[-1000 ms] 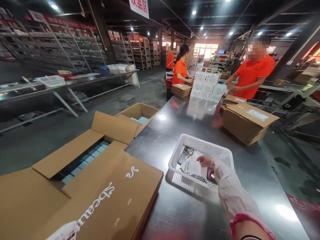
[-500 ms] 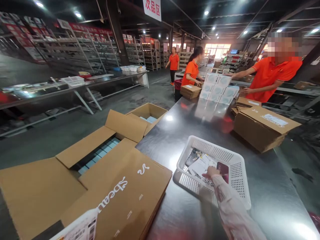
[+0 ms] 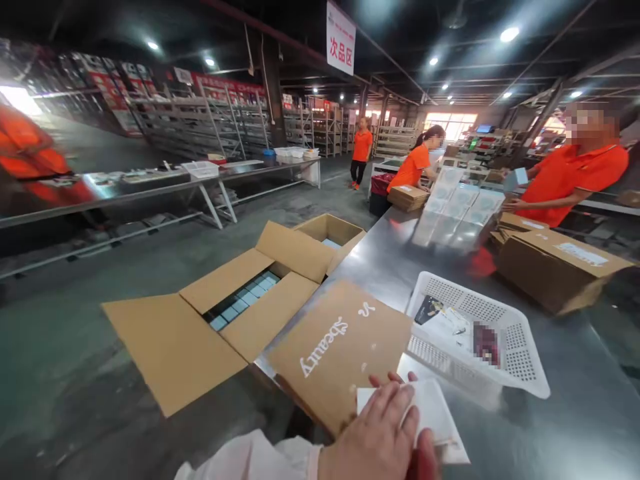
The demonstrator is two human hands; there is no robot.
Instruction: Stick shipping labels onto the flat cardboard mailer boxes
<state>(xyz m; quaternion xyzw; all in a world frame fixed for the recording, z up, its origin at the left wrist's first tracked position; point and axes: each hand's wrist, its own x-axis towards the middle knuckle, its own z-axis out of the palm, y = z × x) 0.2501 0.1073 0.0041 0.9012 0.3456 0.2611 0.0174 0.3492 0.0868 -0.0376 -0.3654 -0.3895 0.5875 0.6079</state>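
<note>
My left hand (image 3: pixel 375 427) lies over a flat white packet (image 3: pixel 440 417), fingers close together across its top. Of my right hand (image 3: pixel 427 457), a reddish thumb shows low at the packet's near side; fingertips peek out past its far edge, and the rest is hidden. Beneath and beyond them, a brown flattened carton (image 3: pixel 350 333) printed "Sbeauty" rests at the table edge. To the right stands a white perforated basket (image 3: pixel 525 360) with a dark phone-like item (image 3: pixel 429 310), white papers (image 3: pixel 455 323) and a dark red item (image 3: pixel 485 343) inside.
An open carton (image 3: pixel 185 360) of small light-blue boxes stands left of the metal table (image 3: pixel 575 413), another carton (image 3: pixel 345 233) behind it. Stacked white boxes (image 3: pixel 460 207) and folded cartons (image 3: pixel 550 267) lie farther along. Co-workers in orange shirts (image 3: pixel 570 183) stand nearby.
My right hand has left the basket and joined my left at the white packet, which now lies nearer the middle. The view has swung left. A co-worker at right holds a light-blue box.
</note>
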